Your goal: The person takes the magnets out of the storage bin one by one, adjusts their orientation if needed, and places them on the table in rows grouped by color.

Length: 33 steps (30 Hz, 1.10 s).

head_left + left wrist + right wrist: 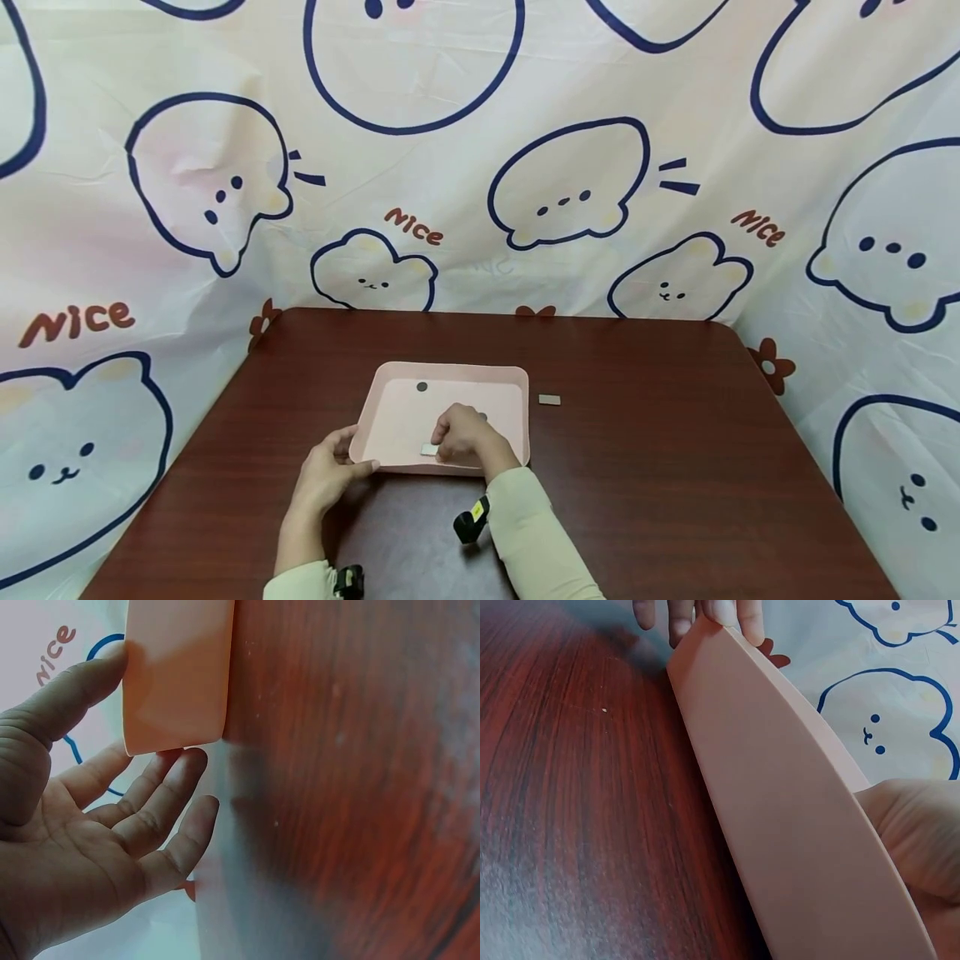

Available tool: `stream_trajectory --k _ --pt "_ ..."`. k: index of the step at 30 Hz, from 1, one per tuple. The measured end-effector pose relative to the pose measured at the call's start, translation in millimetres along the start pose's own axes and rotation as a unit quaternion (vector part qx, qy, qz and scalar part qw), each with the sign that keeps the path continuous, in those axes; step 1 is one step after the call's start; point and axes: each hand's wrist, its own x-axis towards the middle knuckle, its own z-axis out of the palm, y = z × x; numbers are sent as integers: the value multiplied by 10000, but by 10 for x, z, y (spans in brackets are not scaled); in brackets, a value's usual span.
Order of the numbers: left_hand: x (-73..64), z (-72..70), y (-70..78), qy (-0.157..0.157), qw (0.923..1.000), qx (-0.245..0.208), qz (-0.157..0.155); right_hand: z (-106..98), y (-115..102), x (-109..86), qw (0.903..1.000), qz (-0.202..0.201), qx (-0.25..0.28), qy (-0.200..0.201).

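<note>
A shallow pink rectangular tray (pixel 390 417) lies on the table. My left hand (pixel 322 479) holds its near left corner, the thumb on the front rim and the fingers at the side; the left wrist view shows the fingertips against the tray wall. Inside the tray, my right hand (pixel 467 435) has curled fingers at a small whitish rectangular piece (pixel 428 449), seemingly pinching its right end. A dark round disc (pixel 422 387) lies towards the back of the tray. Another dark disc (pixel 483 416) is partly hidden by the right hand. In the right wrist view the tray wall hides the fingertips.
A small light grey rectangular piece (pixel 549 400) lies on the table just right of the tray. The dark brown wooden table (pixel 675 467) reaches back to a cloth (pixel 465 183) printed with cartoon animals. Black bands sit at both wrists.
</note>
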Motion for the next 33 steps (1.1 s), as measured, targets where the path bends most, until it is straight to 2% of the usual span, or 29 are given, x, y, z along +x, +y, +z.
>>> stream_trajectory --k 6,15,22,27,30,33 --pt "-3 11 8 -13 10000 -48 5 -3 16 -19 9998 33 116 145" --pt "-1 23 -6 -30 10000 -68 -2 26 -12 -76 9994 -159 -82 308" --pt "8 3 7 -55 10000 -76 3 17 -19 -78 9980 -401 -397 280" --pt "6 8 -6 -32 9999 -130 3 -39 39 -96 9974 -606 298 260" --pt "-5 13 -10 -34 9999 -152 2 -116 66 -133 9931 -775 840 278" --pt "-1 10 -9 -15 9998 -189 11 -220 62 -156 9886 -985 1107 266"
